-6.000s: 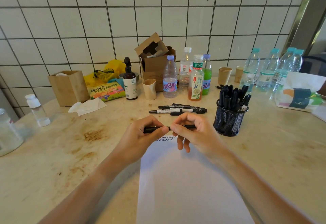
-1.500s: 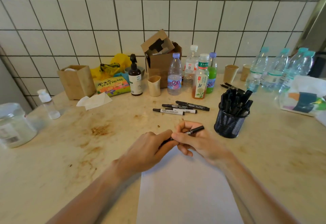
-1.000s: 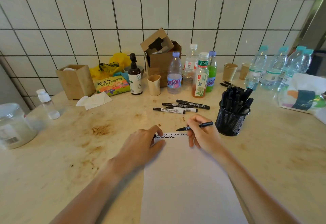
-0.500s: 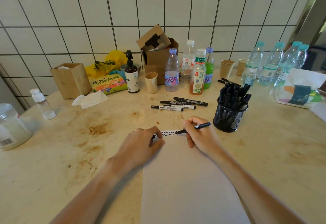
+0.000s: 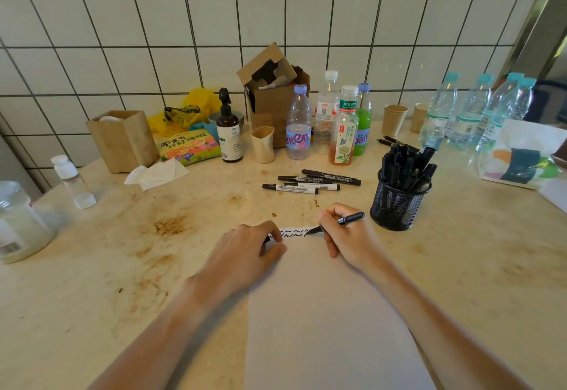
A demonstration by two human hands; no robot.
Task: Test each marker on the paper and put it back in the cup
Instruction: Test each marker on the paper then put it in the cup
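A white paper sheet (image 5: 322, 313) lies on the stained table in front of me. My right hand (image 5: 346, 242) grips an uncapped black marker (image 5: 349, 219), its tip touching the paper's top edge at the end of two rows of wavy black lines (image 5: 293, 233). My left hand (image 5: 242, 254) rests on the paper's top left corner, fingers curled round a small dark cap (image 5: 269, 237) that barely shows. A black mesh cup (image 5: 397, 205) full of black markers stands just right of my right hand. Several loose markers (image 5: 306, 181) lie on the table beyond the paper.
Drink bottles (image 5: 343, 131), a cardboard box (image 5: 270, 95), a pump bottle (image 5: 228, 131) and paper cups (image 5: 394, 119) crowd the back. Water bottles (image 5: 466, 113) and a printed bag (image 5: 518, 159) sit at the right. A jar (image 5: 18, 227) and small bottle (image 5: 72, 182) stand at the left.
The hands pulled the cap off the marker. My left hand went down onto the paper's corner, and my right hand drew wavy lines rightward along the top edge.
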